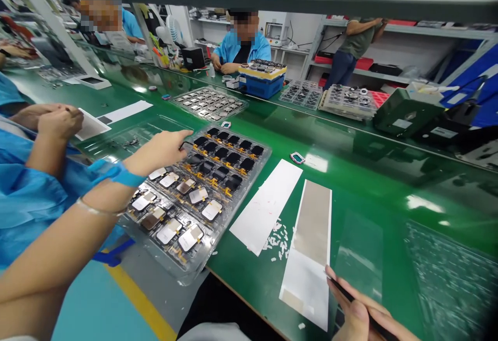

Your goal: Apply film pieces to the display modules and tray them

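Observation:
My left hand (165,149), with a blue wrist strap (126,175) on its wrist, reaches over the clear plastic tray (229,211). Its index finger is stretched and a thin dark edge shows beneath it; what the fingers grip is not clear. Rows of small watch-like screens fill the tray, black ones (221,152) at the far end and silver-backed ones (190,238) nearer me. My right hand (360,315) is closed on black tweezers (358,299), whose tip is at the right edge of a white-and-beige backing sheet (311,232).
A second white strip (268,206) lies beside small white scraps (278,240). A small framed part (297,158) lies beyond. At right are clear plastic sheets (360,258). Another tray (210,103) stands farther back. A co-worker's hands (60,120) are at left; another person sits opposite.

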The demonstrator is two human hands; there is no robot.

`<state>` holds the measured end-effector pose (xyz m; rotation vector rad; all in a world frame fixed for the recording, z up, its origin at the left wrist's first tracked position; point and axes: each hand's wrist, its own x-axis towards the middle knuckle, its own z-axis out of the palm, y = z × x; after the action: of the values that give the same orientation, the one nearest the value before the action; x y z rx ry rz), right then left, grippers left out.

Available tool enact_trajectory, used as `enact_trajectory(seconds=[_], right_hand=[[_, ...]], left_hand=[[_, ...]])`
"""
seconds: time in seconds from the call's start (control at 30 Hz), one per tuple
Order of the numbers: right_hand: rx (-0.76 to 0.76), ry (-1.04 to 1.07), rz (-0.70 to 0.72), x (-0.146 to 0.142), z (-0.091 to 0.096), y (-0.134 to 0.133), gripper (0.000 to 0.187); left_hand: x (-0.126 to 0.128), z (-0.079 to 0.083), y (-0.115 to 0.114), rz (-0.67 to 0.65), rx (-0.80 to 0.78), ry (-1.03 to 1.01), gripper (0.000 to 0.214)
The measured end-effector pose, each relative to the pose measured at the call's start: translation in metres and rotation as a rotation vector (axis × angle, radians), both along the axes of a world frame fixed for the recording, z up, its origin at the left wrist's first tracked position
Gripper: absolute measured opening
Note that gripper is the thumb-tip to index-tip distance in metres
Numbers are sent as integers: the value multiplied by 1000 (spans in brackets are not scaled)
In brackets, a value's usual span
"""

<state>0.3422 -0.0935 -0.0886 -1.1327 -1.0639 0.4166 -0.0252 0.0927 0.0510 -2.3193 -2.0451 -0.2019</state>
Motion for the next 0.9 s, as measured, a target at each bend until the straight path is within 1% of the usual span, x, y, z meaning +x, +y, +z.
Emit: enact_trajectory(seconds=[0.07, 0.1, 0.13, 0.2, 0.23, 0.27, 0.33, 0.4, 0.47, 0.53, 0.6, 0.67, 0.73, 0.77, 0.83, 0.9], right_hand=[[69, 62, -108, -11, 8, 2, 17], [81, 80, -130, -15, 12, 3, 15], [71, 82, -106, -16, 17, 4, 14], [8, 42, 28, -14, 27, 5, 16], [-35, -6, 113, -11, 34, 5, 19], [-77, -76, 190, -8, 40, 6, 22], [-134, -258, 276, -2, 52, 7, 24], [-143, -425, 287, 0, 60, 9, 19], [-124, -523, 259, -1, 61, 13, 19], [-108, -561, 227, -3, 57, 18, 22], [-142, -554, 227, -5, 52, 21, 23], [-206, -518, 232, -6, 46, 22, 22], [-247, -483, 222, -6, 43, 20, 21], [-250, -469, 209, -7, 42, 19, 20], [-211, -444, 191, -7, 40, 18, 20], [-143, -431, 202, -8, 40, 18, 21]], left_hand=[[16, 3, -22, -56, -4, -63, 45], [26, 2, -37, -101, 2, -100, 41], [37, -1, -54, -152, 20, -142, 34], [64, -10, -88, -308, 139, -235, 27], [78, -16, -104, -331, 163, -272, 23], [93, -21, -118, -320, 182, -338, 19], [122, -32, -137, -340, 51, -522, 16], [148, -44, -143, -371, -136, -727, 13], [169, -58, -140, -374, -292, -928, 9], [184, -73, -135, -358, -424, -1126, 7], [192, -86, -130, -356, -546, -1280, 10], [197, -96, -128, -375, -615, -1364, 18], [198, -101, -127, -410, -666, -1402, 21], [198, -101, -127, -424, -696, -1419, 19], [198, -101, -127, -434, -767, -1457, 14], [198, -99, -127, -422, -802, -1464, 12]])
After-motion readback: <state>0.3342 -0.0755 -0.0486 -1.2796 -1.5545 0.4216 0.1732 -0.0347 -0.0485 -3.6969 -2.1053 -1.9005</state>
